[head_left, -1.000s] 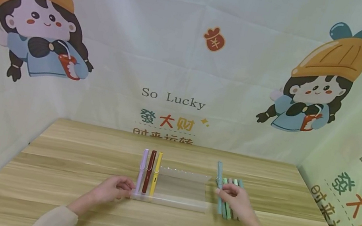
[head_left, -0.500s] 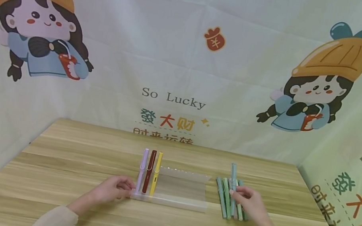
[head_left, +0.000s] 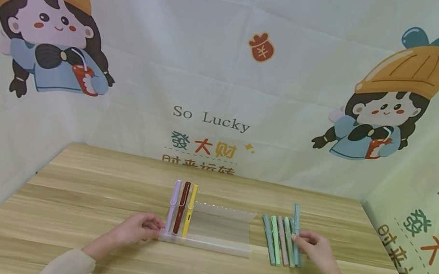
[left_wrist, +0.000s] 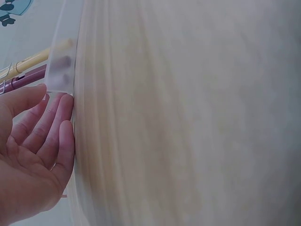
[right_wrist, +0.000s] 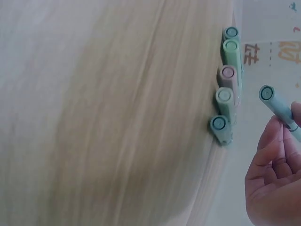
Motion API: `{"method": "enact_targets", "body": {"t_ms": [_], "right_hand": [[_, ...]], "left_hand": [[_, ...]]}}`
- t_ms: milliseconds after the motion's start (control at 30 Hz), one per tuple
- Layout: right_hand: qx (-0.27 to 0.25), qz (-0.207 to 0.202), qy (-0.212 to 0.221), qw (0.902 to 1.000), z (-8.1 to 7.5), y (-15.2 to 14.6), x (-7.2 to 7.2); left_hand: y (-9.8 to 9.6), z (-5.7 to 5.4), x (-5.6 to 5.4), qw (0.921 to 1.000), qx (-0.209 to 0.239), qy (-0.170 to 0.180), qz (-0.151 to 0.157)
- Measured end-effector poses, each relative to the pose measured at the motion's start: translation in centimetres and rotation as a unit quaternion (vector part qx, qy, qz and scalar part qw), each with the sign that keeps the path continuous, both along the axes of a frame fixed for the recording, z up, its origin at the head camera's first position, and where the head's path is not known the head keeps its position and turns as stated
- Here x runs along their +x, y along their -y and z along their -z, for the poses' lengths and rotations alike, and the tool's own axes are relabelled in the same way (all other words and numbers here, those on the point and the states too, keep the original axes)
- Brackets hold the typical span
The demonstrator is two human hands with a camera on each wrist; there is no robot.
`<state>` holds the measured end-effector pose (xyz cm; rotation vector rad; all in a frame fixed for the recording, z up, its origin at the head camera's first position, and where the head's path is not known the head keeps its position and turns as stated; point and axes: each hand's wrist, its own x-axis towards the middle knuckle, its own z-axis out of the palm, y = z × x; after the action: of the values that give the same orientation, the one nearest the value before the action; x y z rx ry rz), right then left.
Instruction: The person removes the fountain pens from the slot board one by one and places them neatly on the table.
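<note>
I find the right hand (head_left: 317, 250) pinching a blue pen (head_left: 296, 215), five pens (head_left: 283, 236) lying below and left of that grip. The left hand (head_left: 139, 227), fingers loose, touches a clear tray (head_left: 213, 247).

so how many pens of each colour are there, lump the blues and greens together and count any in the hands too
Lilac pen: 1
Dark red pen: 1
Yellow pen: 1
Pinkish-grey pen: 1
Blue or green pens: 5, including the one in the right hand
Total: 9
</note>
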<state>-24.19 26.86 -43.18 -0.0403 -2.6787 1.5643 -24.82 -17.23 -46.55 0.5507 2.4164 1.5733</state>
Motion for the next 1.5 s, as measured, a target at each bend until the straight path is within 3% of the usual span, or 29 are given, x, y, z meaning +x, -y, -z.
{"method": "enact_targets", "body": {"t_ms": [700,1133,1500], "right_hand": [[0.032,0.023,0.014,0.9991,1.5,-2.8,-0.4],[0.098,0.016,0.016,0.9949,2.1,-3.2,-1.2],[0.110,0.030,0.033,0.9929,2.3,-2.9,-1.7]], "left_hand": [[0.0,0.0,0.1,0.9999,0.009,0.001,0.005],[0.0,0.0,0.0,1.0000,0.007,0.002,0.002],[0.0,0.1,-0.1,1.0000,0.006,0.001,0.003]]}}
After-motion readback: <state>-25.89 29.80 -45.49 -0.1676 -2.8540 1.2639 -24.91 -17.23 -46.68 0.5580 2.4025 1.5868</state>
